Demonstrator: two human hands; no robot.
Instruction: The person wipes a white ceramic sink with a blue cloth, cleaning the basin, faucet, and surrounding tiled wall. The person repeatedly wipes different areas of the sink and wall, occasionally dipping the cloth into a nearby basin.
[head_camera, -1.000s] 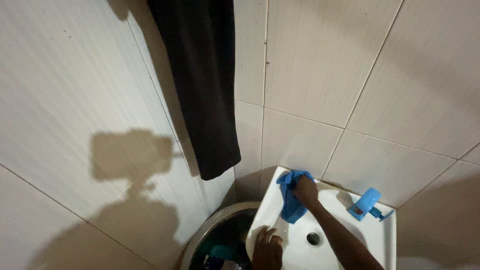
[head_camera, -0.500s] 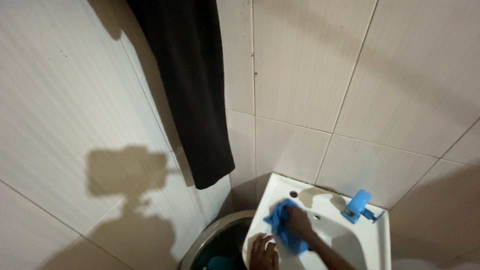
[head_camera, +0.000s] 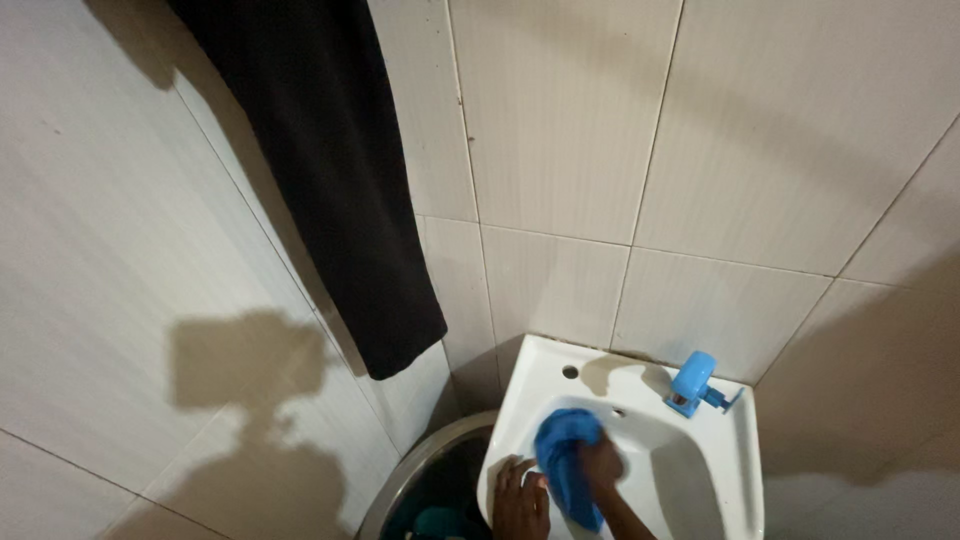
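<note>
- Your right hand (head_camera: 603, 466) is down inside the white sink (head_camera: 735, 470), its grip closed on a blue cloth (head_camera: 562, 462) that it presses against the left inner wall of the basin.
- Your right forearm runs up from the bottom edge of the view, angled towards the upper left, with the wrist low in the bowl.
- The blue cloth is bunched under your fingers and hangs in a long fold towards the near rim, close beside your other hand.
- Your left hand (head_camera: 521, 503) rests palm down on the near-left rim of the sink, fingers spread and flat, holding nothing.
- The blue tap (head_camera: 692, 383) stands on the back ledge of the sink, well apart from both hands, and a small round hole shows in the ledge to its left.
- A dark cloth (head_camera: 330, 180) hangs down the tiled wall (head_camera: 560, 130) above and left of the sink.
- A round metal basin (head_camera: 425, 472) sits just left of the sink; its inside is dark, and what lies in it is hard to make out.
- The bottom edge cuts off your left wrist, most of your right arm and the near part of the sink.
- Your right fingertips are hidden by the cloth, and the drain cannot be seen.
</note>
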